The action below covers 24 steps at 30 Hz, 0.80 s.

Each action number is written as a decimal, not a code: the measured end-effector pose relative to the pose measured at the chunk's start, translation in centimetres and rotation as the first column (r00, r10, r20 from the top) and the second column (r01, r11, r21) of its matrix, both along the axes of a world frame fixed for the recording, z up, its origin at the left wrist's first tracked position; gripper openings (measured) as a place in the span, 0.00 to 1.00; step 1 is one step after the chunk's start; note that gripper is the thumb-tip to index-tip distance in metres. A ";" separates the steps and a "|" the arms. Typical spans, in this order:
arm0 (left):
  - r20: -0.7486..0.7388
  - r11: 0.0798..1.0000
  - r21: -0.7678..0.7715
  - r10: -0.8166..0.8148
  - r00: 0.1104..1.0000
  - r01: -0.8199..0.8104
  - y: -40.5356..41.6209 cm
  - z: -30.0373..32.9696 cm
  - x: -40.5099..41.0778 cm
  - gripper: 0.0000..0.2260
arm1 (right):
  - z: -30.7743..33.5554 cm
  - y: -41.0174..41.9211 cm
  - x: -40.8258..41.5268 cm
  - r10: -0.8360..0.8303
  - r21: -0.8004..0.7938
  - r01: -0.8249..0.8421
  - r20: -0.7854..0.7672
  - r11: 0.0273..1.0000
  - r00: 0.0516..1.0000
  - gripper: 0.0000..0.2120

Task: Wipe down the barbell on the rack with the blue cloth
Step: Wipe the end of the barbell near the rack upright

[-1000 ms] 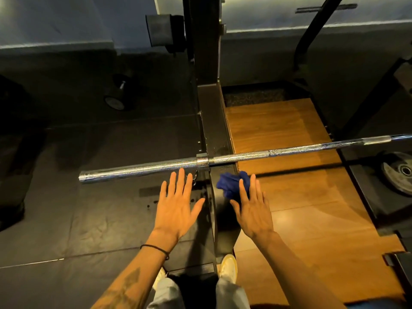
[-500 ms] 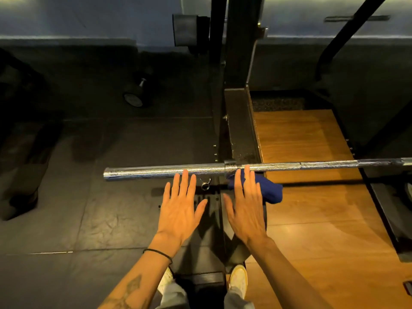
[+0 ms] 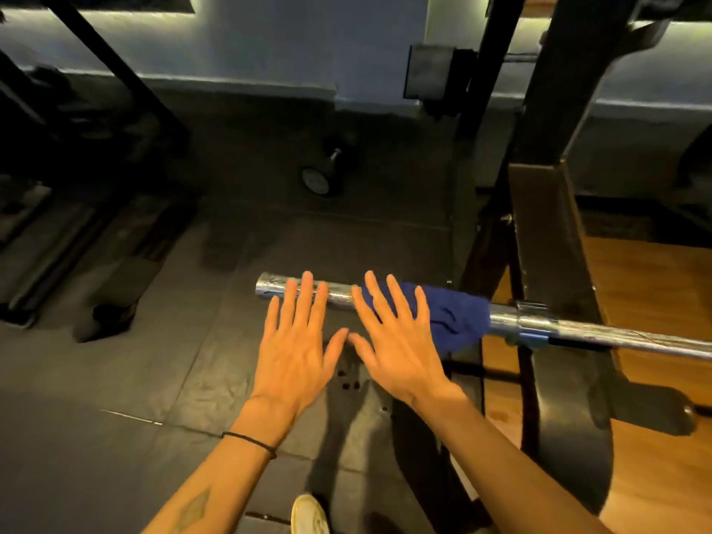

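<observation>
A chrome barbell [image 3: 601,333] lies across the black rack [image 3: 547,210], its left sleeve end near the middle of the head view. A blue cloth [image 3: 454,317] is draped over that sleeve. My right hand [image 3: 397,341] lies flat, fingers straight and spread, pressing the cloth's left part against the bar. My left hand [image 3: 296,341] is flat too, fingers spread, its fingertips over the bare sleeve just left of the cloth. Whether the left fingertips touch the metal is unclear.
Dark rubber flooring [image 3: 135,379] covers the left side and a wooden platform [image 3: 655,287] lies to the right. A dumbbell [image 3: 321,175] sits on the floor behind the bar. A black bench frame [image 3: 57,244] stands at the far left. My shoe [image 3: 310,514] shows at the bottom.
The view has shifted left along the bar. My right hand has carried the cloth up onto the sleeve and leftward toward the bar's end; my left hand now reaches over the bar.
</observation>
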<state>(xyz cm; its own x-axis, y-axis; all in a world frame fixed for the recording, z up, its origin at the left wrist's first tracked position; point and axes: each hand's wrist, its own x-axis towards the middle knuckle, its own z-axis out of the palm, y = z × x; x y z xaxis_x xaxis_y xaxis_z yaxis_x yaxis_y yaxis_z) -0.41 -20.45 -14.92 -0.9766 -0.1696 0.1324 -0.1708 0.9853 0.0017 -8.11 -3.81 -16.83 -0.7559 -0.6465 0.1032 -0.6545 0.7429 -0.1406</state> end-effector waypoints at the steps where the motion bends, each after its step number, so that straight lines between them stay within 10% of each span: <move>1: -0.014 1.000 -0.020 0.000 1.000 0.000 -0.8 -0.9 -0.1 0.33 | -0.5 -0.1 -0.4 0.058 0.040 -0.056 -0.050 0.998 0.997 0.31; 5: -0.092 0.996 -0.085 -0.048 0.995 0.040 -1.1 -4.7 -0.3 0.34 | -1.0 2.5 -2.2 0.133 0.067 -0.121 -0.214 0.990 0.968 0.29; 11: -0.226 0.998 -0.048 0.032 0.974 -0.044 1.8 -7.5 -2.1 0.33 | -3.3 0.6 -1.1 -0.193 -0.197 0.149 -0.229 0.969 0.954 0.27; 17: -0.263 0.993 -0.114 0.009 0.965 -0.041 0.8 -8.2 -2.8 0.32 | -3.8 -1.1 -2.0 0.085 -0.149 -0.137 -0.316 0.979 0.945 0.26; 24: -0.259 0.995 -0.075 0.044 0.965 -0.065 1.9 -7.9 -1.8 0.34 | -5.6 2.8 -0.2 -0.180 -0.213 0.102 -0.383 0.972 0.906 0.29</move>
